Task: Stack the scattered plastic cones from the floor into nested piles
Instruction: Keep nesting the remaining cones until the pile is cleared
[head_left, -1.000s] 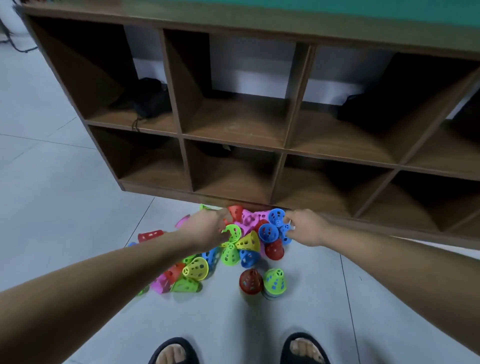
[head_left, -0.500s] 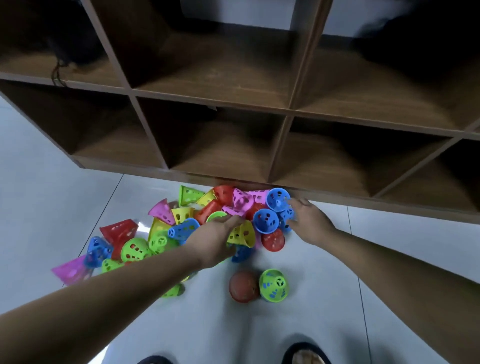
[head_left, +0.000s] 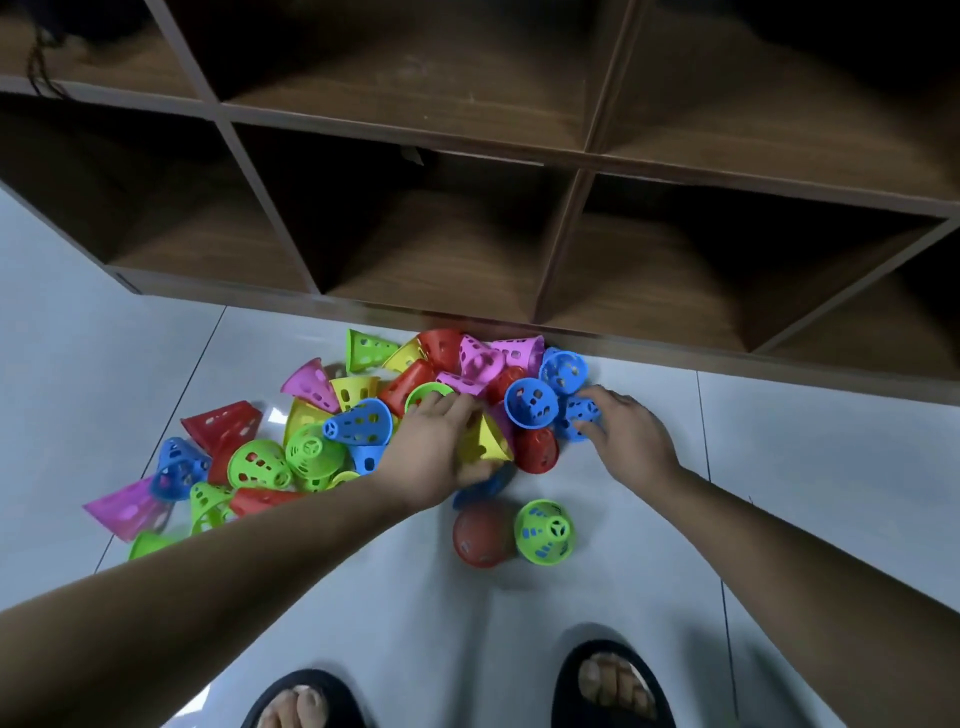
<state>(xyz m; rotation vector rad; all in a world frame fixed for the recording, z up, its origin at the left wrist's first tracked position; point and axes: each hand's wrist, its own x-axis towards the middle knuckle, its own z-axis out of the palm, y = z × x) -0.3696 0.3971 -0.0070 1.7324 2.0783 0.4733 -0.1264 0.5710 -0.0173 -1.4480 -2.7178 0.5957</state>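
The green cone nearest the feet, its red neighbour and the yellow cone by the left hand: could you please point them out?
green cone (head_left: 544, 532), head view, perforated side wall.
red cone (head_left: 479, 535), head view, rounded side.
yellow cone (head_left: 492, 441), head view, bare side wall.

Legibility check: no text, label, brand, number or sign is reading out anywhere in view. The plastic cones (head_left: 358, 426) are showing only moulded holes, and the wooden shelf unit (head_left: 563, 249) at the far side is showing plain wood grain. A small pale scrap (head_left: 414, 155) is sticking out under the middle shelf edge; it is too small to tell whether it is carrying any print.
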